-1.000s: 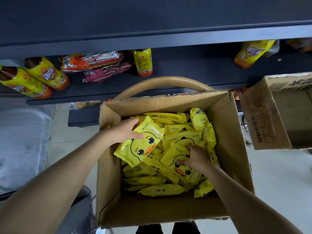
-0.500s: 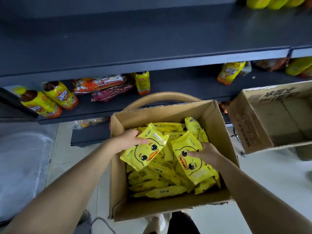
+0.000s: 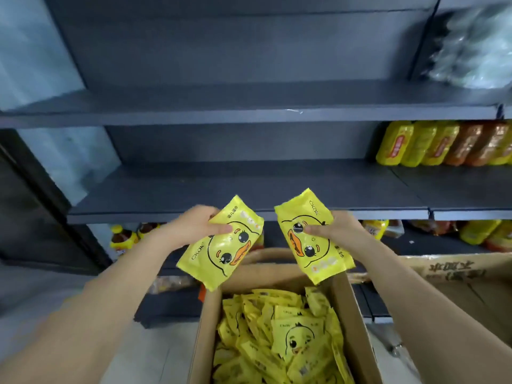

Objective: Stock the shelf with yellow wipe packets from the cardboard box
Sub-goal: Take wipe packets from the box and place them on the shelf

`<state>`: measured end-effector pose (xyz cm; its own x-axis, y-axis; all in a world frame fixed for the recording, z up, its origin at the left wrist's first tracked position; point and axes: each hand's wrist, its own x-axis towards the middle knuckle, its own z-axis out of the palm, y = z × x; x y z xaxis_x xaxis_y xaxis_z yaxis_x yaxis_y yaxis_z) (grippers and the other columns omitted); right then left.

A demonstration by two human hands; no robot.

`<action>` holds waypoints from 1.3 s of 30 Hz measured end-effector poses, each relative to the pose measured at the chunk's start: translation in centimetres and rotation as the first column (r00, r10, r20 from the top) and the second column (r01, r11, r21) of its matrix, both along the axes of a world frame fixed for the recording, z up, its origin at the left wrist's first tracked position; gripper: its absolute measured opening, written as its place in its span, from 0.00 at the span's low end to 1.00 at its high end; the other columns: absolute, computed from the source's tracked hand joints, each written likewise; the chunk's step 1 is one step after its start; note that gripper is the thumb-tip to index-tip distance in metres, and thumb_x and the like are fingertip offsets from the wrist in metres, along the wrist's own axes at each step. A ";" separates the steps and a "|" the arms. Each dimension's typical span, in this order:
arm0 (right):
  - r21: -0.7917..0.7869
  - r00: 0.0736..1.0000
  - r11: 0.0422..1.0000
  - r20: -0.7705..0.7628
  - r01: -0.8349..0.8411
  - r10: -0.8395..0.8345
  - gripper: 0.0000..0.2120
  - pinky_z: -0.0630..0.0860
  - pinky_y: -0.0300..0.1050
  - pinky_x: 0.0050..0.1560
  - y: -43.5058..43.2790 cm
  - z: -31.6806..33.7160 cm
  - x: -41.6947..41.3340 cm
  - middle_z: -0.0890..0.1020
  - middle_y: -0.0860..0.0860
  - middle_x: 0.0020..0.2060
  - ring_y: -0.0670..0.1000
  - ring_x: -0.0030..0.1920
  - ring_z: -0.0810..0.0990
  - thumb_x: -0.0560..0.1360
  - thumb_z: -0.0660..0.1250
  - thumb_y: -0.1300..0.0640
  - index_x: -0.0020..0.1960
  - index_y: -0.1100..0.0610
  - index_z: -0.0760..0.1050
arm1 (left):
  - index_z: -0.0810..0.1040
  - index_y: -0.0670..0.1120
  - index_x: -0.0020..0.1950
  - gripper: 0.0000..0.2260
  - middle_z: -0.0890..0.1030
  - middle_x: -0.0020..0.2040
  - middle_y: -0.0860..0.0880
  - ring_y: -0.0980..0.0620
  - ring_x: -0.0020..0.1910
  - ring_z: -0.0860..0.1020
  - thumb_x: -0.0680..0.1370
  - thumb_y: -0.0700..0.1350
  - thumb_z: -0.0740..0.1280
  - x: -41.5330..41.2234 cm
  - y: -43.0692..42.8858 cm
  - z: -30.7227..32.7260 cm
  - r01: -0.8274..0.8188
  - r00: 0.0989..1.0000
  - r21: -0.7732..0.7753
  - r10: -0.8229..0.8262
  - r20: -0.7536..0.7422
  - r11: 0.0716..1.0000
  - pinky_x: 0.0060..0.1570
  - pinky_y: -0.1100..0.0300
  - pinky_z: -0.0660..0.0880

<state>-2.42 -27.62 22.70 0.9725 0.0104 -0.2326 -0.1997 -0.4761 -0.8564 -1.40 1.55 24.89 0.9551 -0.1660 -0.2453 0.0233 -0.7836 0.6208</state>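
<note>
Brimming with yellow wipe packets (image 3: 277, 345), the cardboard box (image 3: 349, 314) sits low. Above it, left hand (image 3: 191, 228) fingers grip the left packet (image 3: 221, 250), right hand (image 3: 339, 231) fingers the right packet (image 3: 310, 245), before the shelf (image 3: 249, 189). A second box (image 3: 457, 275) stands right.

- 2 yellow duck-face wipe packets, both tilted: left packet (image 3: 221, 253) gripped by the left hand (image 3: 194, 225), right packet (image 3: 324, 256) by the right hand (image 3: 338, 231), both above the box.
- Cardboard box (image 3: 349, 314): open, holding heaped packets (image 3: 277, 342).
- Shelf (image 3: 249, 187): dark grey, behind both held packets.
</note>
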 end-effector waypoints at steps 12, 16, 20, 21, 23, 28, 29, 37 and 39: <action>-0.030 0.942 0.989 0.300 -0.145 0.147 0.10 0.81 0.51 0.46 6.2 13.9 4.3 0.85 0.53 0.40 0.54 0.40 0.84 0.68 0.76 0.53 0.46 0.56 0.81 | 0.79 0.43 0.43 0.13 0.82 0.40 0.47 0.51 0.36 0.78 0.73 0.53 0.71 0.4 6.3 15.3 -0.202 0.937 0.093 0.165 0.309 0.975 0.35 0.59 0.70; -0.081 0.900 0.989 0.411 -0.120 0.143 0.11 0.80 0.50 0.47 10.1 16.7 7.3 0.84 0.53 0.42 0.55 0.43 0.83 0.69 0.75 0.53 0.47 0.57 0.79 | 0.79 0.40 0.47 0.15 0.81 0.41 0.46 0.52 0.36 0.76 0.74 0.52 0.70 3.2 10.2 18.3 -0.276 0.868 0.058 0.223 0.444 0.959 0.36 0.59 0.69; -0.116 0.875 0.986 0.457 -0.120 0.160 0.09 0.73 0.40 0.34 14.4 18.5 11.2 0.82 0.48 0.37 0.48 0.37 0.80 0.70 0.74 0.52 0.46 0.54 0.79 | 0.78 0.40 0.44 0.14 0.77 0.38 0.48 0.50 0.37 0.74 0.74 0.52 0.69 8.0 14.5 20.7 -0.288 0.813 0.098 0.189 0.551 0.953 0.34 0.59 0.66; -0.135 0.873 0.984 0.459 -0.114 0.165 0.07 0.71 0.39 0.32 15.5 18.9 12.4 0.81 0.46 0.35 0.46 0.35 0.79 0.70 0.74 0.51 0.43 0.53 0.78 | 0.78 0.41 0.44 0.13 0.77 0.38 0.47 0.50 0.37 0.74 0.75 0.51 0.69 9.6 15.7 21.2 -0.286 0.804 0.113 0.174 0.568 0.952 0.34 0.59 0.65; -0.184 0.871 0.978 0.460 -0.096 0.172 0.08 0.70 0.39 0.31 18.1 19.7 15.2 0.80 0.47 0.34 0.46 0.35 0.78 0.70 0.73 0.51 0.39 0.51 0.75 | 0.79 0.41 0.45 0.13 0.78 0.40 0.46 0.50 0.37 0.74 0.74 0.51 0.69 13.5 18.4 22.4 -0.263 0.805 0.138 0.138 0.578 0.955 0.34 0.59 0.66; -0.286 0.867 0.958 0.473 -0.018 0.157 0.09 0.73 0.39 0.34 25.5 21.6 24.5 0.80 0.48 0.36 0.50 0.38 0.79 0.71 0.73 0.49 0.39 0.50 0.74 | 0.75 0.43 0.39 0.12 0.72 0.33 0.50 0.53 0.31 0.69 0.74 0.51 0.69 25.9 25.1 24.7 -0.168 0.828 0.246 0.001 0.561 0.954 0.31 0.59 0.61; -0.288 0.867 0.958 0.474 -0.012 0.153 0.09 0.75 0.40 0.35 27.1 21.8 26.6 0.81 0.48 0.37 0.50 0.38 0.80 0.71 0.73 0.49 0.39 0.50 0.74 | 0.73 0.43 0.38 0.13 0.70 0.32 0.50 0.53 0.30 0.68 0.75 0.51 0.69 28.4 26.5 24.8 -0.152 0.829 0.279 -0.032 0.559 0.948 0.31 0.59 0.60; -0.297 0.908 0.955 0.397 -0.010 0.132 0.11 0.80 0.44 0.41 36.6 21.6 38.5 0.84 0.50 0.42 0.49 0.39 0.84 0.69 0.74 0.49 0.47 0.52 0.77 | 0.68 0.48 0.34 0.14 0.68 0.32 0.51 0.53 0.31 0.66 0.76 0.49 0.68 43.1 34.2 24.2 -0.009 0.851 0.453 -0.231 0.472 0.891 0.31 0.58 0.60; -0.297 0.912 0.954 0.381 -0.036 0.153 0.11 0.80 0.41 0.37 37.8 21.7 40.5 0.84 0.48 0.41 0.47 0.37 0.84 0.69 0.74 0.49 0.47 0.50 0.77 | 0.69 0.46 0.35 0.13 0.68 0.33 0.51 0.53 0.31 0.65 0.76 0.48 0.68 45.9 34.8 23.8 0.033 0.863 0.487 -0.271 0.427 0.873 0.31 0.59 0.59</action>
